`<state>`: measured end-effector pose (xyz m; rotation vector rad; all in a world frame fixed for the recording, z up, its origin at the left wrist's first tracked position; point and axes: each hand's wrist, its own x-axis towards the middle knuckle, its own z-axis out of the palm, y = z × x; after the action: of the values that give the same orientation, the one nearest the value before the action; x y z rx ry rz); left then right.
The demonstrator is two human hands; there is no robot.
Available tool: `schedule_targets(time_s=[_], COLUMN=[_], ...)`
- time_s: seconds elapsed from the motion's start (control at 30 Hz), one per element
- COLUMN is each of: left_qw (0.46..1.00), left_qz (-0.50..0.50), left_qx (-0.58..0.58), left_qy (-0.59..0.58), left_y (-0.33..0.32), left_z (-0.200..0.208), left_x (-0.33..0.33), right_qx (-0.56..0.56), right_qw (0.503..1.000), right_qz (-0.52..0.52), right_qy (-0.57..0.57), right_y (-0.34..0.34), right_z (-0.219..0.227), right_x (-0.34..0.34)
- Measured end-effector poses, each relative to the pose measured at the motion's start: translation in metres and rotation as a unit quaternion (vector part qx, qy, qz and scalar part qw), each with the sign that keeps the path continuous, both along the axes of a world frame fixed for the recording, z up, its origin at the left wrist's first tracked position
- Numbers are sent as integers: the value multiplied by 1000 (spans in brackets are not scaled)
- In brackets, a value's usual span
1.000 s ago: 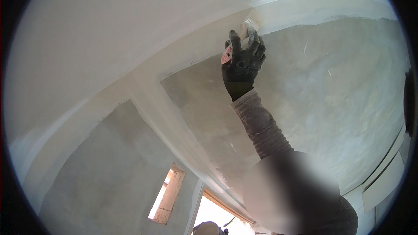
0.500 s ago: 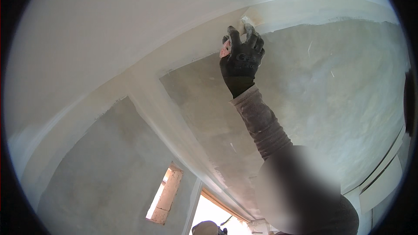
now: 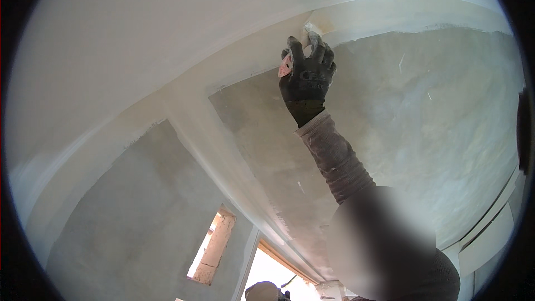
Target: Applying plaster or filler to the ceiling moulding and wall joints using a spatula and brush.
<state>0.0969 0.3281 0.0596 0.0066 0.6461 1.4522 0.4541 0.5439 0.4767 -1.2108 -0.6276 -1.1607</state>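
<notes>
My right hand [image 3: 308, 75], in a black coated glove, reaches up along the grey wall [image 3: 401, 111]. Its fingers are closed round a putty knife [image 3: 286, 67] with a pinkish handle. Up at the pale smoothed band [image 3: 245, 56] below the ceiling, the knife's blade [image 3: 312, 27] lies against the surface, with whitish filler beside it. Fingers and glove hide part of the knife. A brown knitted sleeve [image 3: 340, 159] covers the forearm, and a blur hides the upper arm. My left hand is out of sight.
Another pale band [image 3: 223, 156] runs down the wall's corner. Lower left, a narrow opening [image 3: 212, 245] pierces the wall. A bright wood-framed opening [image 3: 273, 265] lies at the bottom, with a rounded beige shape [image 3: 263, 291] before it. Pale panels [image 3: 490, 234] stand far right.
My right hand and the putty knife have shifted slightly left along the band. The view itself has moved a little; the grip looks the same.
</notes>
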Motion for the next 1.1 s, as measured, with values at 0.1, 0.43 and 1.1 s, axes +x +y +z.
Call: schedule_targets(time_s=[0.1,0.43,1.1], left_qw=[999,997,928], left_qz=[10,16,45], left_qx=[30,-8,141], left_qy=[41,-75,341], left_y=[-6,-13,-19], left_z=[0,12,-13], left_x=[7,16,28], right_qx=[2,-38,-51], right_qw=[1000,998,994], right_qz=[7,52,87], right_qy=[-5,-11,-30], right_y=[1,-4,13], right_z=[0,-2,-2], right_x=[1,3,4])
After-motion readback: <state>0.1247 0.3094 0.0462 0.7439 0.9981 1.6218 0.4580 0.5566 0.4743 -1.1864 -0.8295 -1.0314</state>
